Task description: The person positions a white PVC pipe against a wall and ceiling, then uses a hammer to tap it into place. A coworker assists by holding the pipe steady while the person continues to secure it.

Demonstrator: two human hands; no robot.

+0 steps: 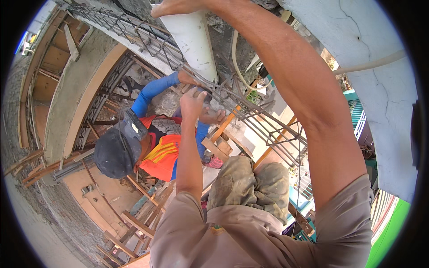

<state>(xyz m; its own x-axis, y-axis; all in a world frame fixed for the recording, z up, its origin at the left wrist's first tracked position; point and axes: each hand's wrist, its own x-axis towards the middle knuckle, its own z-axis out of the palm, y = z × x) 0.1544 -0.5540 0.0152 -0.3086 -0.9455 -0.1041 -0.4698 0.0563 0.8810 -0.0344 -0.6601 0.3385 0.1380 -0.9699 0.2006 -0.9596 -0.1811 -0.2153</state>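
High at the top edge, my right hand (176, 7) grips the upper end of a wide white plastic pipe (192, 44); some of its fingers are out of sight. The pipe slants down behind a cage of steel reinforcing bars (250, 109). Near its lower end, my left hand (192, 103) is raised with curled fingers against a dark greyish piece (205, 95) that I cannot make out. A co-worker's hands (213, 117) are right beside mine, one above and one to the right. The co-worker wears blue sleeves, an orange vest (163, 154) and a dark cap.
Rebar runs diagonally from the upper left to the right. A pale hose (236, 58) curves beside the pipe. A cracked light-blue wall (380, 67) stands at the right. Wooden planks (138, 223) and formwork lie at the lower left, below a concrete beam (73, 98).
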